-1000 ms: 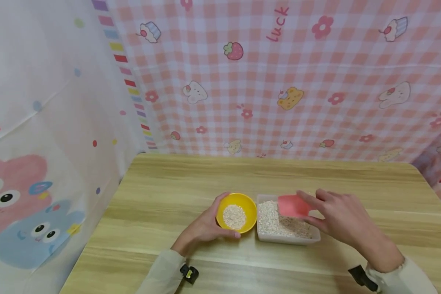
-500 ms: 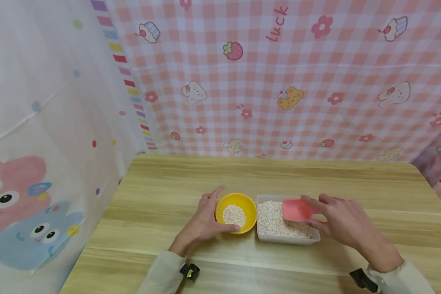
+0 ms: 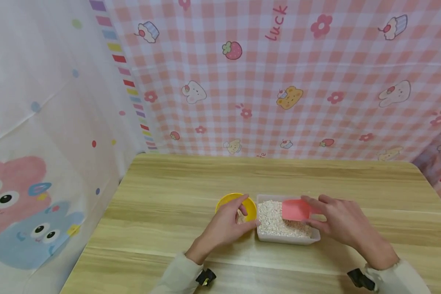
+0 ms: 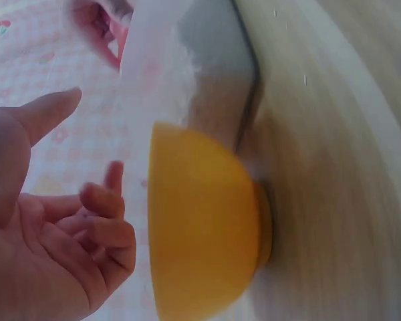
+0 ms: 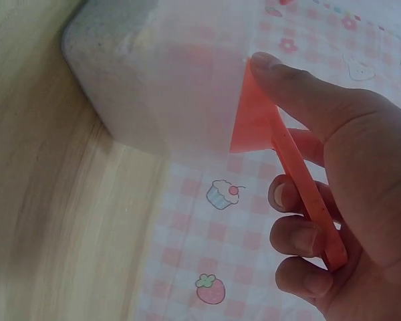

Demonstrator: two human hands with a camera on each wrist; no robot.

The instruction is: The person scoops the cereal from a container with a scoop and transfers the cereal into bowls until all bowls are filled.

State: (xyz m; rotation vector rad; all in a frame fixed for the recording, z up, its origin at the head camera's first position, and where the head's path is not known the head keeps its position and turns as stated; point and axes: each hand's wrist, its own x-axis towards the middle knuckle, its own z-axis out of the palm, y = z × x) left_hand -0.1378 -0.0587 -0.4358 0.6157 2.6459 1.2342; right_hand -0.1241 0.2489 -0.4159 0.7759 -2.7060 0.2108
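The right hand (image 3: 339,226) pinches the thin handle of a pink plastic scoop (image 3: 295,209), thumb on top and fingers curled under it. The scoop's flat blade rests on pale, grainy oats in a frosted rectangular tray (image 3: 287,238). The left hand (image 3: 224,226) hangs over a round, glossy yellow bowl (image 3: 248,203) with loosely curled fingers; it grips nothing. Both containers stand just beside each other on a wooden table (image 3: 169,192).

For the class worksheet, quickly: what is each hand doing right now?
Left hand: open, fingers relaxed over the yellow bowl, holding nothing.
Right hand: closed on the pink scoop.
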